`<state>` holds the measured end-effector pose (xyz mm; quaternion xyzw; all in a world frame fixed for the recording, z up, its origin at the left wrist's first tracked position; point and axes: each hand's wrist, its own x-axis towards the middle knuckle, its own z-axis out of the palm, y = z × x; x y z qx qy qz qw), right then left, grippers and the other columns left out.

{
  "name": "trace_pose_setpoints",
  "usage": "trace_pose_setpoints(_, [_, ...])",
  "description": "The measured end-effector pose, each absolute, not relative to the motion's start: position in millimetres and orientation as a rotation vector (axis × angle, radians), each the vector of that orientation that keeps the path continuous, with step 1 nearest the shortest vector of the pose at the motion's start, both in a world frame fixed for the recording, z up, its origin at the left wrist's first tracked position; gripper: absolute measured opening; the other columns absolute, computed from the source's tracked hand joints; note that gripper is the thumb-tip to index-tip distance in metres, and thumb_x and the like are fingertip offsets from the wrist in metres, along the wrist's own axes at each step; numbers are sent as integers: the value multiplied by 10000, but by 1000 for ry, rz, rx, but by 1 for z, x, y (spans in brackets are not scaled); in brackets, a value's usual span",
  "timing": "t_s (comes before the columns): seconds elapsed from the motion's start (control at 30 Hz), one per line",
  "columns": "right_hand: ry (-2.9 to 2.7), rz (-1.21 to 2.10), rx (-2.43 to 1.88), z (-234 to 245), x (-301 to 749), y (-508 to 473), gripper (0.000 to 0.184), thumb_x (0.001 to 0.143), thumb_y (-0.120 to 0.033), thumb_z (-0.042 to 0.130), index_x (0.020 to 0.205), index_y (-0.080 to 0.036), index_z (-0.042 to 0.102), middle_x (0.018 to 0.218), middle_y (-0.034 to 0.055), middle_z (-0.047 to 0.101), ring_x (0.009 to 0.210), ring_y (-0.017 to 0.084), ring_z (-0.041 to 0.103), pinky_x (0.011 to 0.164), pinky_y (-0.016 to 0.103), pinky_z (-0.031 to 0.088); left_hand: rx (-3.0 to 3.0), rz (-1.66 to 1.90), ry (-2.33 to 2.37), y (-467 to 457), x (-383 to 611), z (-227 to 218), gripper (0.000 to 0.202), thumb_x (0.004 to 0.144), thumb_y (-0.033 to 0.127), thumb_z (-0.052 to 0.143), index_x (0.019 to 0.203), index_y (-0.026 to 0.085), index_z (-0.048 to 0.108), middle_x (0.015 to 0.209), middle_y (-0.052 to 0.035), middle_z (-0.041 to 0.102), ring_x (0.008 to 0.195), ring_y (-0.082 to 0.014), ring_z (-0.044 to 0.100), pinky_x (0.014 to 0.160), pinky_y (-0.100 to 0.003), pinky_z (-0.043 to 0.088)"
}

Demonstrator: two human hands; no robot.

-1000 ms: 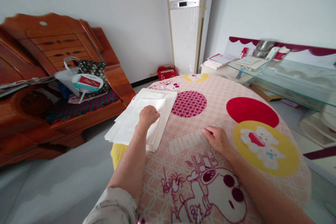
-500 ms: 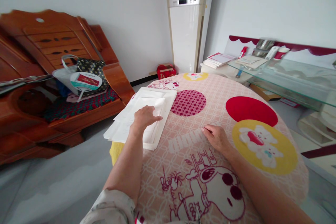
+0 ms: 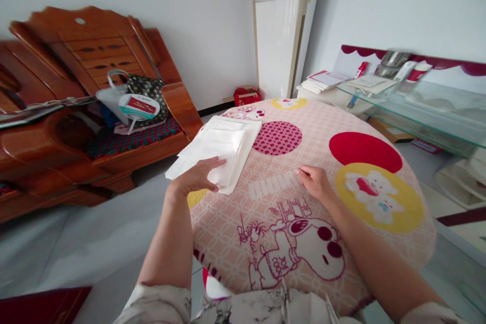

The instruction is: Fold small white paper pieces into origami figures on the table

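Observation:
My left hand (image 3: 197, 176) is over the near edge of a stack of white papers (image 3: 218, 149) at the table's left side. Its fingers are stretched over the top sheets, with the thumb apart by the near corner. Faint print shows on the upper sheet, and the sheets do not line up exactly. Further right, my right hand (image 3: 314, 182) rests on the patterned tablecloth (image 3: 315, 116) with its fingers curled together. Nothing shows sticking out of it. It lies beside a band of white shapes printed on the cloth.
A wooden sofa (image 3: 102, 50) with a bag and a round hand fan (image 3: 138, 107) on it stands at left. At right is a glass shelf (image 3: 425, 116) with boxes and a stack of booklets (image 3: 322, 81). A tall white cabinet unit (image 3: 276, 40) stands in the corner.
My left hand has slid from the middle of the paper stack toward its near edge. The right hand stays in about the same place on the cloth. The camera view has shifted slightly.

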<state>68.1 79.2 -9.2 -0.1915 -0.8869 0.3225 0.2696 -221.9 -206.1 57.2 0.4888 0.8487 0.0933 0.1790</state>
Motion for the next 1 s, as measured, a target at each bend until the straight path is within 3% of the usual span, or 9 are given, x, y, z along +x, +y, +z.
trace_pose_setpoints(0.17, [-2381,835,-532,-12,65,80,388,885,-426,472,561,-235,376,485,-20,418,505,126,353,537,296,249,1388,318,2391,-202,-218,60,756,729,413,801,1442,244,617,1592,-81,511,1476,-287,471,1233,-366,314])
trace_pose_setpoints(0.33, [-2380,816,-533,-13,65,80,390,882,-414,487,559,-236,360,475,-24,411,497,126,361,532,291,251,1340,183,2593,-160,-203,64,593,788,414,802,1354,284,680,1439,-65,662,1350,-324,586,1126,-400,425])
trace_pose_setpoints(0.5, [-2394,818,-528,-12,66,79,387,900,-405,467,573,-237,347,489,-23,413,505,125,361,536,290,256,1307,212,2718,-135,-191,60,545,726,495,874,1217,305,734,1332,-50,711,1245,-330,635,1022,-378,463])
trace_pose_setpoints(0.73, [-2404,798,-540,-11,65,78,390,889,-417,466,574,-239,318,496,-30,364,510,125,357,543,295,251,1314,251,2713,-140,-199,57,524,725,561,859,1173,316,743,1258,-26,738,1155,-296,668,959,-351,466])
trace_pose_setpoints(0.87, [-2405,800,-540,-9,66,77,388,891,-417,461,575,-239,323,500,-27,370,510,126,360,544,297,247,1327,317,2687,-142,-207,52,423,751,512,840,1118,313,769,1198,-15,766,1068,-265,701,896,-339,486])
trace_pose_setpoints(1.0, [-2404,798,-519,-8,66,76,388,895,-401,467,578,-238,315,495,-33,352,511,124,344,542,294,246,1289,517,2598,-140,-209,51,204,822,386,740,968,262,811,989,-26,807,931,-220,731,821,-299,499])
